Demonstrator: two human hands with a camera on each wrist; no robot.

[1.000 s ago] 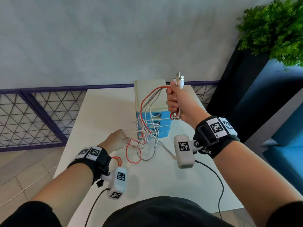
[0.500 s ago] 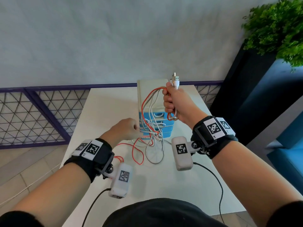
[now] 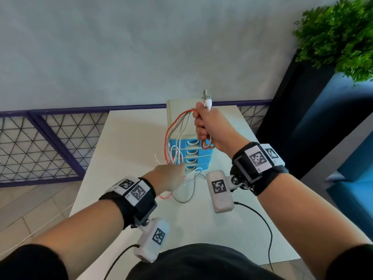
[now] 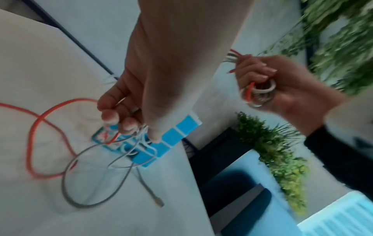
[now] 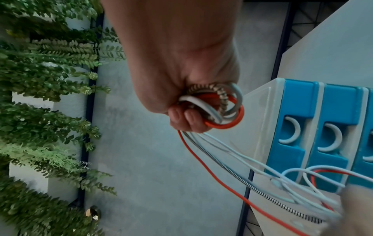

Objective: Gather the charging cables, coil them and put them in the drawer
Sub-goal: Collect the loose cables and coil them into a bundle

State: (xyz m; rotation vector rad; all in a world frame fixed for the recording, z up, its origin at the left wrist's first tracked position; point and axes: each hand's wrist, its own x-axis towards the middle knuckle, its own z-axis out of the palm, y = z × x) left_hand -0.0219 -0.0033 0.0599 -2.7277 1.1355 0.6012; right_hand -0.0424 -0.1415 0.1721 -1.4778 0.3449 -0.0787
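Above the far middle of the table (image 3: pixel 129 138), the right hand (image 3: pixel 212 126) is fisted round the cables (image 3: pixel 177 142), plugs (image 3: pixel 207 99) pointing up and a small coil (image 5: pixel 220 108) under the fist. The strands hang downward, long axis near vertical, in front of the drawers (image 3: pixel 196 156). Lower and nearer, the left hand (image 3: pixel 169 177) pinches the strands with curled fingers (image 4: pixel 121 118). Red and grey loops (image 4: pixel 66 159) trail on the table.
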